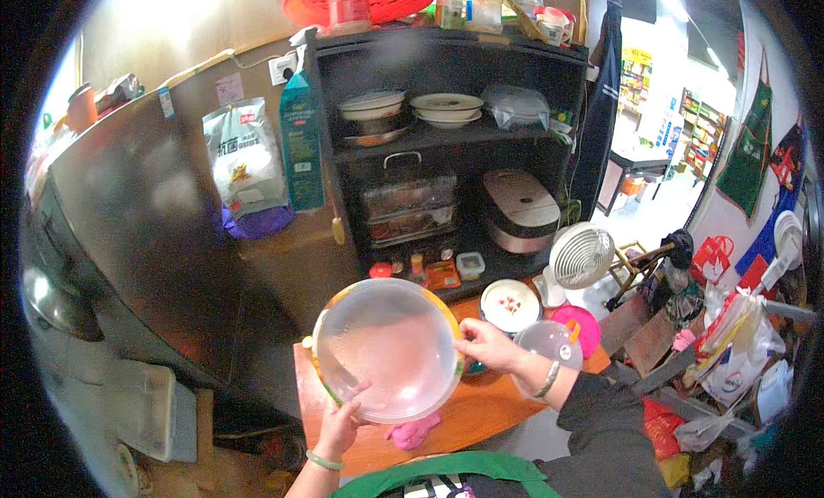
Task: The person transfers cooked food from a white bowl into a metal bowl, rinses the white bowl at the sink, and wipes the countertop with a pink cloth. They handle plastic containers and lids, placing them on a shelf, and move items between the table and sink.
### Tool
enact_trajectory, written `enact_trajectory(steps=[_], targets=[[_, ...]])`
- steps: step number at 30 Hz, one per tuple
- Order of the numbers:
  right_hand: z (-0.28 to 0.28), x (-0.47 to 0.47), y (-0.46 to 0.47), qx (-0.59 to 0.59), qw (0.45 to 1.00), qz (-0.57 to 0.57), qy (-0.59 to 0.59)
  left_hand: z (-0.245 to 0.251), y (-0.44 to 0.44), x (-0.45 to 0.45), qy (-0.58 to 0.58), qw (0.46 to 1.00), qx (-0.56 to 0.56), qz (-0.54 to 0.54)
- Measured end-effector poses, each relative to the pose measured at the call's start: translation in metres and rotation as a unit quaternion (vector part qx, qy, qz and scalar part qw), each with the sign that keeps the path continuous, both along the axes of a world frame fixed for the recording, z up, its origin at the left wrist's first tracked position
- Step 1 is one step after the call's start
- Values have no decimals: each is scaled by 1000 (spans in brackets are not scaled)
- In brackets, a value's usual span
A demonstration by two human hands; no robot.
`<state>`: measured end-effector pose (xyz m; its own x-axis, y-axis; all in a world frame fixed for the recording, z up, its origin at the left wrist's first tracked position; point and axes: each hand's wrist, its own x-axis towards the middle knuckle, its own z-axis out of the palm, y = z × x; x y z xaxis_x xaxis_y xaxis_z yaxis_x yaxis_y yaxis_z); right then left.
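A large round translucent plastic basin or lid [386,350], with yellow, orange and green along its edge, is held up over the wooden table [496,414]. My left hand [341,427] grips its lower edge, some fingers showing through the plastic. At its right edge, my right hand [486,343] pinches the rim between thumb and fingers. Below it lies a crumpled pink cloth [413,432]. Just beyond my right wrist are a clear lid [544,343] with an orange handle, a pink round plastic piece [582,332] and a pale-topped round container [510,305].
A dark shelf unit [444,144] at the back holds stacked plates [446,105], a rice cooker [521,208] and a clear tiered box [412,208]. A small white fan [582,255] stands at the table's far right. Plastic bags [734,363] crowd the right side.
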<state>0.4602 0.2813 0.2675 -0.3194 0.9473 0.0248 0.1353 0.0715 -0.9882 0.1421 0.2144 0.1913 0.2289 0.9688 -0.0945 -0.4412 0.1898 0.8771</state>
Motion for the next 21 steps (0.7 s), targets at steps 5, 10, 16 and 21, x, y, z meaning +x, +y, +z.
enact_trajectory(steps=[5, 10, 16, 21], targets=[[90, 115, 59, 271, 938, -112, -184, 10, 31, 61, -26, 999, 17, -14], [189, 207, 119, 624, 525, -227, -532, 10, 32, 65, 32, 994, -41, 99], [249, 274, 244, 616, 317, -309, -651, -26, 15, 55, 118, 968, -70, 209], [243, 283, 343, 531, 326, -306, -720, -69, 1, 30, 167, 960, -58, 218]])
